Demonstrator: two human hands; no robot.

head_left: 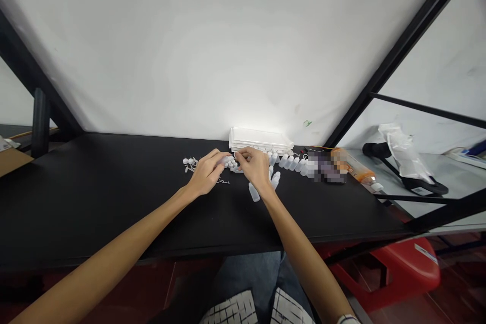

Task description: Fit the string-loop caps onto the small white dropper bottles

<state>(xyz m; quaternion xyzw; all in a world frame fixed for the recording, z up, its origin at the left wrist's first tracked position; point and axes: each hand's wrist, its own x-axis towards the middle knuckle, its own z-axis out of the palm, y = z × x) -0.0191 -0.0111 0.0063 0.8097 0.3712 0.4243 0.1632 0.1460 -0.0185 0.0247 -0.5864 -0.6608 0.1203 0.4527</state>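
My left hand [206, 173] is closed around a small translucent plastic squeeze bottle [225, 160], which lies nearly sideways with its neck toward the right. At that neck end my right hand [255, 166] has its thumb and fingers pinched together; whatever they hold is too small to make out. White caps [188, 161] and thin white strap-like pieces [224, 181] lie to the left and beneath the left hand. Several matching bottles [254, 192] rest on the table by the right wrist, partly covered by it.
Behind the hands, a stack of flat white packets [261, 136] sits against the wall. A row of bottles [291, 163] runs right toward a blurred dark item [334, 174] and an orange-labelled drink bottle [355, 168]. A red stool [402, 268] stands below the black table [114, 197].
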